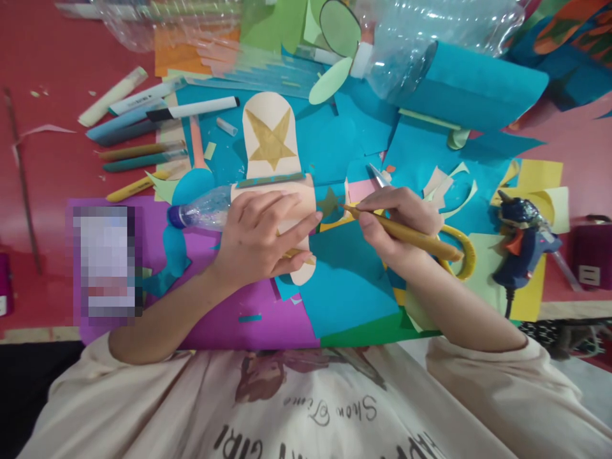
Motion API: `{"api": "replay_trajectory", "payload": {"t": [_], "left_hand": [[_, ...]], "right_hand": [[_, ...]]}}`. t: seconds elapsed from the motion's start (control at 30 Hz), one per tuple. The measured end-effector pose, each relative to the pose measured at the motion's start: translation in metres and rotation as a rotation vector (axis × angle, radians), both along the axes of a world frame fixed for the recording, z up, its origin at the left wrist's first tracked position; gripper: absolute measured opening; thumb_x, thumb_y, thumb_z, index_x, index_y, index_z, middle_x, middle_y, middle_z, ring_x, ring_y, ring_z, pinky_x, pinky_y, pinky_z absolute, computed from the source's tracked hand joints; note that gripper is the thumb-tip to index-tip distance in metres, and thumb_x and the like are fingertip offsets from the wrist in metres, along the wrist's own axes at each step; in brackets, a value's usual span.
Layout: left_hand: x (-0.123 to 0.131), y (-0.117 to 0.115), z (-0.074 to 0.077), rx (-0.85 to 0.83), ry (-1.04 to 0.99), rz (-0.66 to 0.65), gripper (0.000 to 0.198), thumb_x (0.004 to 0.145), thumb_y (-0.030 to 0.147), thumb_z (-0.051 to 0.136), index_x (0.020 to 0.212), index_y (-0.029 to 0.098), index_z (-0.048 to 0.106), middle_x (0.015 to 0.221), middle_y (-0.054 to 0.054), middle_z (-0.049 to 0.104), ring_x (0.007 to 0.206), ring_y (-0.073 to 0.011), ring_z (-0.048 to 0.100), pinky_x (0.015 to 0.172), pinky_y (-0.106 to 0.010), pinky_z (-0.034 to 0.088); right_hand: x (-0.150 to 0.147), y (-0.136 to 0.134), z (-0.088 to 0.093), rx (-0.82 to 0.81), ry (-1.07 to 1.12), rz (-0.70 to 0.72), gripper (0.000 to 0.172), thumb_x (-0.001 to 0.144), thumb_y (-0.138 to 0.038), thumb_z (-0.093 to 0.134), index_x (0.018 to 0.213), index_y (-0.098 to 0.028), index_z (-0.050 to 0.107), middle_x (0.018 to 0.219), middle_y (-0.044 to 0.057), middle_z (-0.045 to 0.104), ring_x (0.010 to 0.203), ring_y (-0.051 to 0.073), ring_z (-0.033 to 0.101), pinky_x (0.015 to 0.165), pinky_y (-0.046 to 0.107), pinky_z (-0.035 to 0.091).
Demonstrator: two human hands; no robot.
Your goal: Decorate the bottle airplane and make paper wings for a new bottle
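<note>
My left hand (261, 233) lies with spread fingers across a plastic bottle (208, 207) wrapped in peach paper (303, 191). The bottle is on its side, its blue cap (176, 217) to the left. A rounded peach flap bearing a gold star (272, 140) sticks out above the wrap. Pinched in my right hand (399, 223) is a mustard-coloured marker (411, 236). Its tip is close to the right edge of a small gold star (329, 203); I cannot tell if they touch. Scissors with a yellow handle (466, 252) lie partly hidden beneath my right hand.
Several markers (143, 156) lie at the upper left. A blurred-out rectangle (108, 261) is on purple paper. The dark blue glue gun (519, 239) rests on yellow paper at the right. Blue paper (349, 274), scraps and clear bottles (406, 32) cover the red table.
</note>
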State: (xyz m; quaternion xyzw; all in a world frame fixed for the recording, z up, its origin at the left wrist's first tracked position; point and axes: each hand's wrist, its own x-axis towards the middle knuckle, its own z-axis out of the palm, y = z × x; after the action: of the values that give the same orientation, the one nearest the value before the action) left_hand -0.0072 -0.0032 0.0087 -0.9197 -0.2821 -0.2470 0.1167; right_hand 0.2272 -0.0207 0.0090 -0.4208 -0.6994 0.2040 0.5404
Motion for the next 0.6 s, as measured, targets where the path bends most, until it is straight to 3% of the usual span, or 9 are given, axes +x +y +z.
{"api": "replay_trajectory", "payload": {"t": [0.23, 0.43, 0.6], "left_hand": [[0.0001, 0.0011, -0.0004, 0.004, -0.054, -0.032, 0.048, 0.096, 0.054, 0.041, 0.129, 0.025, 0.059, 0.115, -0.01, 0.064, 0.112, -0.0255, 0.055, 0.095, -0.039, 0.04], [-0.0034, -0.001, -0.002, -0.126, 0.049, 0.025, 0.05, 0.095, 0.06, 0.038, 0.134, 0.035, 0.056, 0.122, -0.007, 0.063, 0.118, -0.0265, 0.054, 0.1, -0.041, 0.037], [-0.0006, 0.0007, 0.0004, -0.008, -0.01, -0.005, 0.048, 0.097, 0.056, 0.038, 0.131, 0.029, 0.058, 0.116, -0.008, 0.065, 0.113, -0.0242, 0.056, 0.096, -0.038, 0.04]], "right_hand": [[-0.0024, -0.0009, 0.0014, -0.029, -0.046, -0.027, 0.005, 0.083, -0.02, 0.067, 0.079, -0.023, 0.065, 0.07, -0.002, 0.069, 0.055, 0.012, 0.063, 0.049, 0.026, 0.052], [-0.0021, 0.0022, -0.0028, 0.033, 0.005, -0.067, 0.004, 0.084, -0.023, 0.066, 0.08, -0.023, 0.065, 0.071, -0.002, 0.07, 0.058, 0.012, 0.065, 0.051, 0.025, 0.053], [-0.0032, -0.0001, 0.0009, -0.001, -0.056, -0.03, 0.006, 0.085, -0.021, 0.064, 0.08, -0.023, 0.063, 0.069, -0.003, 0.069, 0.055, 0.011, 0.063, 0.05, 0.024, 0.053]]}}
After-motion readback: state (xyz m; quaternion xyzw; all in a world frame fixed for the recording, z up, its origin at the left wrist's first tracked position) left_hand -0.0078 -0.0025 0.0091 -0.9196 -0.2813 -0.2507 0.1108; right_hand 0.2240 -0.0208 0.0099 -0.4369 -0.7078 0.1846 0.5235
